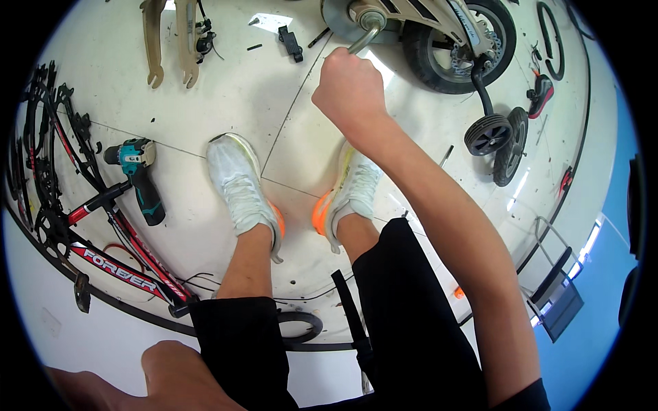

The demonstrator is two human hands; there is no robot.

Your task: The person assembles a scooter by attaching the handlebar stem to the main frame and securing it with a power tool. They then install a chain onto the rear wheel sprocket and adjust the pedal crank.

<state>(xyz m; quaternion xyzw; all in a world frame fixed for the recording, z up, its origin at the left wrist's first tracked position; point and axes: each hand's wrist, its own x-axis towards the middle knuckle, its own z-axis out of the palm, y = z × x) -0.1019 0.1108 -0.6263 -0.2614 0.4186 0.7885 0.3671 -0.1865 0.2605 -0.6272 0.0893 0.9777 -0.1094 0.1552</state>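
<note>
My right hand is closed in a fist round a curved silver metal bar. The bar's upper end meets a round fitting on the beige bike frame. Whether it is a wrench or a crank arm, I cannot tell. Behind that sits the bike's rear wheel with a black tyre and a brake disc, and a small stabiliser wheel hangs from a bent black arm. Low at the left, over my left thigh, is my left hand; its fingers are hidden.
A teal and black cordless drill lies left of my shoes, beside a red and black bike frame. Beige fork legs and a small black block lie farther off. A loose tyre rests by the stabiliser wheel.
</note>
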